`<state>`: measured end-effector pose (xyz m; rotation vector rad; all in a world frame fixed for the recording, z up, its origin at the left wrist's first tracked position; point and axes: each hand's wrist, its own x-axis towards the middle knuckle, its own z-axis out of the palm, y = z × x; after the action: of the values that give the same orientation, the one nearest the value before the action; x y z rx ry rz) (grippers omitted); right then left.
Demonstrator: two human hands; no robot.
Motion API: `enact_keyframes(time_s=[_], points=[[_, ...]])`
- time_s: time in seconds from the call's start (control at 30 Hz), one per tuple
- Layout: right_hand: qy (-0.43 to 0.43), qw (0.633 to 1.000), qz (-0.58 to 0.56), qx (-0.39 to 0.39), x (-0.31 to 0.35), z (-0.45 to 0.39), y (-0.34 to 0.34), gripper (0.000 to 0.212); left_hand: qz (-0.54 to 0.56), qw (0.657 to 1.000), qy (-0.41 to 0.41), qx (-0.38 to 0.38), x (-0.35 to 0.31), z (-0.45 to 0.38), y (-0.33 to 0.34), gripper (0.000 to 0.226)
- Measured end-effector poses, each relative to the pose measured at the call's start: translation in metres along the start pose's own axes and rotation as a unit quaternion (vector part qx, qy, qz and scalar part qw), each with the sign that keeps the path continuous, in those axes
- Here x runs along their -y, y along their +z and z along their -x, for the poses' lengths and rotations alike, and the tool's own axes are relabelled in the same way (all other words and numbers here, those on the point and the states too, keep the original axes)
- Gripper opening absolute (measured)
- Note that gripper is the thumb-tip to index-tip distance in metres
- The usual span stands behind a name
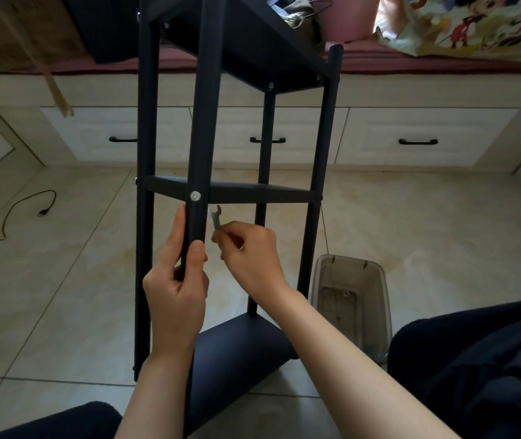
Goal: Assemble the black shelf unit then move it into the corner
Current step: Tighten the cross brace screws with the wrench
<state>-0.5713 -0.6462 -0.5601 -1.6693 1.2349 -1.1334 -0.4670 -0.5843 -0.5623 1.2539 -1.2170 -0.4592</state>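
Gripping the near round matte-black post (200, 128), the left hand (175, 289) steadies the black shelf unit (237, 191) standing on glossy beige tiles (62, 280); the right hand (248, 258) pinches 1 small flat metal wrench (215, 217) beside a silver bolt (195, 196).

Glossy beige tile floor (62, 280), dimly lit. Along the far side, cream drawers (411, 137) with black handles (418, 141), topped by a maroon cushion (411, 63). On the cushion: cardboard box (15, 26), pink bucket (347, 20), cartoon-print cloth (474, 23). Black cable (15, 213) at left on the floor; clear bin (352, 299) at right.
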Motion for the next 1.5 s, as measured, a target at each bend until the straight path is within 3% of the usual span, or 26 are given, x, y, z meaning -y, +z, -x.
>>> enact_keyframes(time_s=[0.27, 0.67, 0.93, 1.13, 1.3, 1.5], points=[[0.011, 0.998, 0.047, 0.050, 0.021, 0.004, -0.019, 0.023, 0.011, 1.000, 0.001, 0.009, -0.003, 0.000, -0.001, 0.047], [-0.033, 0.997, 0.068, 0.017, 0.030, 0.003, -0.022, 0.023, 0.019, 1.000, 0.001, 0.018, -0.004, 0.002, -0.001, 0.046], [-0.034, 0.999, -0.004, 0.011, 0.026, -0.002, -0.019, 0.018, 0.031, 0.999, -0.013, 0.013, -0.004, 0.001, -0.002, 0.047], [-0.072, 0.994, -0.068, -0.036, 0.012, -0.001, 0.000, 0.017, 0.042, 0.999, -0.015, 0.012, -0.005, -0.001, -0.002, 0.047], [-0.064, 0.981, -0.171, -0.063, 0.009, -0.005, 0.023, 0.017, 0.044, 0.999, -0.016, 0.001, -0.005, -0.001, -0.004, 0.046], [-0.040, 0.971, -0.214, -0.098, 0.009, -0.007, 0.044, 0.016, 0.034, 0.999, -0.016, -0.002, -0.004, 0.001, -0.004, 0.047]])
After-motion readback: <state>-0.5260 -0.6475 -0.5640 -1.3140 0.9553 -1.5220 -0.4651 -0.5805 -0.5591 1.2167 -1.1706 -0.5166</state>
